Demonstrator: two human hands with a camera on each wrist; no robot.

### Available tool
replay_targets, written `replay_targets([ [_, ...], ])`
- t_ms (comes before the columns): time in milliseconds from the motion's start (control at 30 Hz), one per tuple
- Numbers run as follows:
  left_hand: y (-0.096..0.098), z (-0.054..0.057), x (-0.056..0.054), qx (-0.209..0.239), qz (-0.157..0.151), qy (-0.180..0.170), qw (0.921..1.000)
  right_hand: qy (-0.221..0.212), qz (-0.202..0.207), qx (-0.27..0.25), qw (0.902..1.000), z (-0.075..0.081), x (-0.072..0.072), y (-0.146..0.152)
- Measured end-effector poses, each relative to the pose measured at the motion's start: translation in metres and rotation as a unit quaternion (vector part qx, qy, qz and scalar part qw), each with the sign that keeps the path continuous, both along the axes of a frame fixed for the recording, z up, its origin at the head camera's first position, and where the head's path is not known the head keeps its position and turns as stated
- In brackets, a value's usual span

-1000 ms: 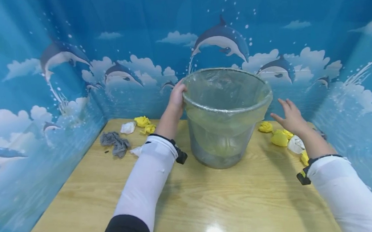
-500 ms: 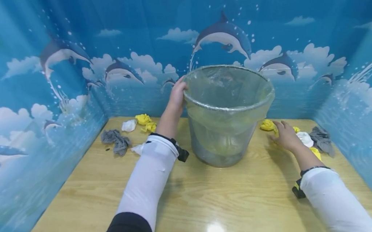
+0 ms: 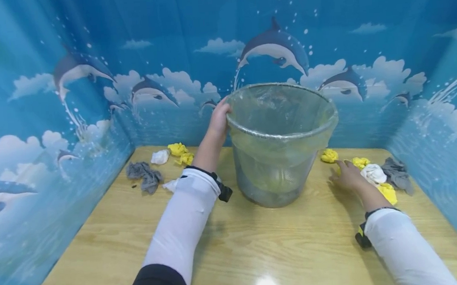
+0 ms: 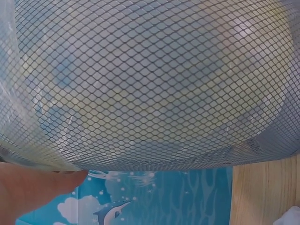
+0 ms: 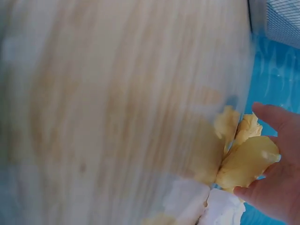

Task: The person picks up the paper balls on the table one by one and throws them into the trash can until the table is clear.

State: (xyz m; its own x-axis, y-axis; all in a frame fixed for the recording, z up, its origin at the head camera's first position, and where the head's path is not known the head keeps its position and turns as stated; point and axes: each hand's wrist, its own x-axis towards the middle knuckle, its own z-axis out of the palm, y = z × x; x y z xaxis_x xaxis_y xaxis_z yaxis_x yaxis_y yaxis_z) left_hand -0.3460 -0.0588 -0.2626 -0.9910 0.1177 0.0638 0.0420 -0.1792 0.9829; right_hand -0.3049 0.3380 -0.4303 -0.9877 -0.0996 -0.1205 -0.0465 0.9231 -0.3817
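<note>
A mesh wastebasket [image 3: 273,170] with a clear plastic liner folded over its rim stands on the wooden table. My left hand [image 3: 219,118] grips its rim at the left side. In the left wrist view, the thumb [image 4: 42,185] shows at the edge beside the mesh wall. Right of the basket, my right hand [image 3: 349,177] reaches down onto a crumpled yellow paper ball [image 5: 248,161], holding it between thumb and fingers. From the head view this ball is mostly hidden under the hand. White crumpled paper [image 3: 374,174] lies just beside that hand.
More yellow balls [image 3: 329,155] and a grey crumpled piece [image 3: 397,175] lie at the right. On the left are a grey crumpled piece [image 3: 144,176], white paper [image 3: 160,157] and yellow balls [image 3: 178,149]. A dolphin-printed blue curtain [image 3: 188,38] encloses the table.
My right hand has moved down and left from the air to a yellow ball on the table, its fingers closing in from a spread. My left hand stays at the basket rim.
</note>
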Motion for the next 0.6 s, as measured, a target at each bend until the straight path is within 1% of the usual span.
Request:
replay_targets([
  [100,-0.0009,-0.0004,0.0004,-0.001,0.000,-0.001,1.0000,-0.015,-0.004,0.008,0.9998,-0.0010,0.0008,0.0016],
  [300,0.0003,-0.0018,0.0028,0.000,0.006,0.004,1.0000,-0.008,0.001,0.023,0.9997,-0.0024,0.0015,0.0049],
  [433,0.0000,-0.0032,0.0036,-0.003,0.007,0.005,1.0000,-0.020,0.003,0.023,0.9995,-0.0039,0.0025,0.0045],
  [600,-0.0004,-0.0035,0.0038,-0.003,0.007,0.007,0.9999,-0.024,0.017,0.037,0.9989,-0.0075,0.0026,0.0044],
])
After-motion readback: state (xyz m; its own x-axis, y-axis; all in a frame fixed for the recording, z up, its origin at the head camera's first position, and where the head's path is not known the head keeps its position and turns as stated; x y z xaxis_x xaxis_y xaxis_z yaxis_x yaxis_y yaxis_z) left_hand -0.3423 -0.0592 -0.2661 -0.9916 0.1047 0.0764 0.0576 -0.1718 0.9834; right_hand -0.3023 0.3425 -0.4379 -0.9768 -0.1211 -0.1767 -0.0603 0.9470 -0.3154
